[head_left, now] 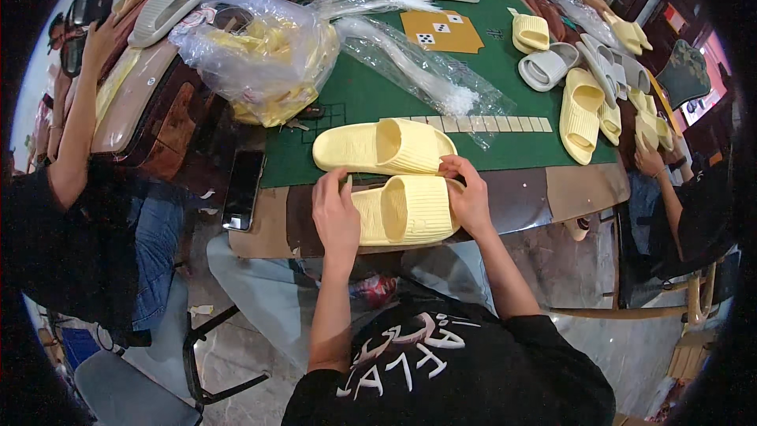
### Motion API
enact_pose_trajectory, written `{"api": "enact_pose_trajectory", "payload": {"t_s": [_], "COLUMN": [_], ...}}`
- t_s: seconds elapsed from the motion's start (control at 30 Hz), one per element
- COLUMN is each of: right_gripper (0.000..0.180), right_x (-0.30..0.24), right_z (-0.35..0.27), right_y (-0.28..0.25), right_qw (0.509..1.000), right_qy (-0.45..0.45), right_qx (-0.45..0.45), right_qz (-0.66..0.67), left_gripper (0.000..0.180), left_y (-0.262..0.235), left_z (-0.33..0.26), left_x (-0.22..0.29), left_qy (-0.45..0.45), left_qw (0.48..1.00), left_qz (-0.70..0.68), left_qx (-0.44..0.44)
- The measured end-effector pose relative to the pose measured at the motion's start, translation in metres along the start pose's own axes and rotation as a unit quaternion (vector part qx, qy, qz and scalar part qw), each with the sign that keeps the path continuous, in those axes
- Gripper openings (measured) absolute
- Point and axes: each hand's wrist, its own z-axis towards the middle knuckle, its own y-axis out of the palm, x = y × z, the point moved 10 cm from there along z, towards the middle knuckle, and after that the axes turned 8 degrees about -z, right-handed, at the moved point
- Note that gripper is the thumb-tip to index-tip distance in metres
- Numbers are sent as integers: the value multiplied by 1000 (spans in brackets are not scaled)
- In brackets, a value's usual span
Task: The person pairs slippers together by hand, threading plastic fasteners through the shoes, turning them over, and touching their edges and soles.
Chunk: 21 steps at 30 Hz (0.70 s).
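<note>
Two yellow slides lie side by side at the table's near edge, straps up, their long axes running almost level from 9 to 3 o'clock. On both, the toe end points to 3 o'clock and the heel to 9. The near slide (418, 209) rests on the brown table rim (583, 189); the far slide (414, 147) is just beside it at 12 o'clock, on the green mat (524, 150).

The near slide sits between the hands: at 3 o'clock from the left hand (337, 214), at 9 from the right hand (471, 199). The far slide lies at 1 o'clock from the left hand and 10 from the right.

The left hand is half curled over the near slide's heel, covering its end. The right hand is bent round the toe ends, its fingertips at the far slide's toe and its palm beside the near one's. How firmly either hand grips, I cannot tell.

From the near slide, a phone (244, 189) lies at 9 o'clock, a stuffed clear bag (260, 51) between 10 and 11, and a clear packet (426, 75) at 12.
</note>
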Motion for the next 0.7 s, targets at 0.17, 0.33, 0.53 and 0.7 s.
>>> {"api": "enact_pose_trajectory", "payload": {"t_s": [0.17, 0.33, 0.53, 0.7], "right_gripper": [41, 43, 41, 39], "right_x": [-1, 5, 0, 1], "right_z": [1, 0, 1, 1], "right_y": [0, 2, 2, 3], "right_qw": [1000, 1000, 1000, 999], "right_qy": [-9, 1, 4, 20], "right_qx": [-2, -7, -20, -24], "right_qz": [4, 5, -8, 6], "left_gripper": [29, 40, 36, 30], "left_y": [13, 6, 0, 2], "left_z": [-2, 4, 19, 19], "left_x": [17, 25, -6, -10], "left_qy": [80, 74, 40, 44], "left_qw": [989, 983, 962, 975], "left_qz": [118, 170, 267, 216], "left_qx": [-43, -7, -41, -36]}}
